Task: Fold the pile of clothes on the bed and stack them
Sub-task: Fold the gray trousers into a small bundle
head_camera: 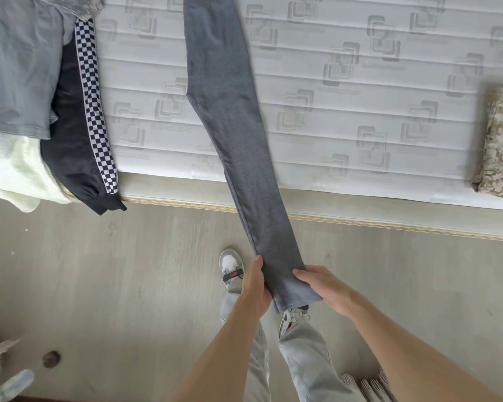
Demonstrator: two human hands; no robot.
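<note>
Left of the grey trousers: unfolded pile on the bed. At their hem end, off the bed edge: left hand and right hand, fingers pinching either side. Soft, light, floppy; best taken at hem and waistband.

Home bedroom, bare quilted mattress, clothes, wood-look floor

Bare forearms with no sleeves showing; light grey jeans; grey-and-white sneakers — the left one bears a dark strap with red lettering.
</note>
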